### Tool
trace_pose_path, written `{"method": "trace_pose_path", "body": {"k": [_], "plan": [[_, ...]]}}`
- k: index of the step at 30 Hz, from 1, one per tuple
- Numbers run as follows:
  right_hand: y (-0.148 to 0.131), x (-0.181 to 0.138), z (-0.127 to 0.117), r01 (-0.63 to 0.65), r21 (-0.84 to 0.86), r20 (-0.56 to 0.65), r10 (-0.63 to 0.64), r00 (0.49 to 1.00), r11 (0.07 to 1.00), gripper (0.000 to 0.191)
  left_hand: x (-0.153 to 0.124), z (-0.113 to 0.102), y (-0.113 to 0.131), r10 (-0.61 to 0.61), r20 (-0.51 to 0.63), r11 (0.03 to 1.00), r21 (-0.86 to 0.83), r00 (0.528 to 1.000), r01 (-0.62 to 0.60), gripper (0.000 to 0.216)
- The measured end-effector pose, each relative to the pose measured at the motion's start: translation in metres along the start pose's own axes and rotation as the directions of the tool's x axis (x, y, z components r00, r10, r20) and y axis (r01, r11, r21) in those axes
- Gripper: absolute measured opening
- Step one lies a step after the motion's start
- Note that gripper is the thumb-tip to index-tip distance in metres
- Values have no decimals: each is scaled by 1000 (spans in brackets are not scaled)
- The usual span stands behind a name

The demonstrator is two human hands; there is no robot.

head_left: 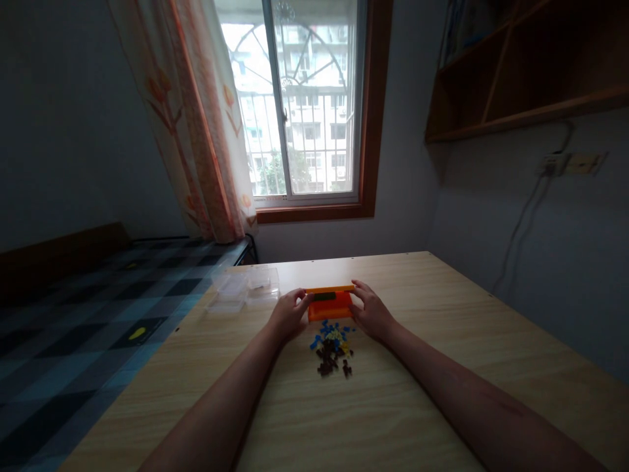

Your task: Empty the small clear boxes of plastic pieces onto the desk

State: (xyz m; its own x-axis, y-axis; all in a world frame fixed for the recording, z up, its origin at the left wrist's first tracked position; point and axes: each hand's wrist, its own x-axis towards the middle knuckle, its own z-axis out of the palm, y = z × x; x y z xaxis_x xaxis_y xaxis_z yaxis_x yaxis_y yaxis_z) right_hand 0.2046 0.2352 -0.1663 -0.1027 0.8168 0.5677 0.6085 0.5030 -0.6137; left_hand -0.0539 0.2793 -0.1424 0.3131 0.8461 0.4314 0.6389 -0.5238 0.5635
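An orange plastic box [331,313] is on the wooden table, between my two hands. Its upper edge is a lighter orange strip, perhaps a lid, and a dark green strip [324,296] shows just below it. My left hand [291,313] grips the left end with thumb and fingers. At the right end my right hand [371,313] holds it the same way. Just in front of the box lies a loose pile of small pieces: blue pieces [330,330] at the back, pale yellow ones in the middle and dark brown pieces [328,359] nearest me.
Several clear plastic containers [246,288] stand at the table's back left. The wooden table [442,367] reaches toward the wall under the window [314,131]. To the left is a bed with a checked cover [98,314]. A wall shelf [491,98] hangs at upper right.
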Motion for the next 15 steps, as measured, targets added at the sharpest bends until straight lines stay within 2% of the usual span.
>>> {"method": "trace_pose_path", "body": {"k": [4,9,15], "plan": [[-4,0,-1,47,30,-5,-47,999,998,51,-1,-1,4,52,21,998,-30,998,-51,38],[-3,0,0,11,29,-17,-10,1000,1000,59,-2,3,4,35,37,999,-16,999,-35,22],[-1,0,2,-33,0,8,33,999,999,62,-3,8,2,-1,41,1000,15,999,0,45]]}}
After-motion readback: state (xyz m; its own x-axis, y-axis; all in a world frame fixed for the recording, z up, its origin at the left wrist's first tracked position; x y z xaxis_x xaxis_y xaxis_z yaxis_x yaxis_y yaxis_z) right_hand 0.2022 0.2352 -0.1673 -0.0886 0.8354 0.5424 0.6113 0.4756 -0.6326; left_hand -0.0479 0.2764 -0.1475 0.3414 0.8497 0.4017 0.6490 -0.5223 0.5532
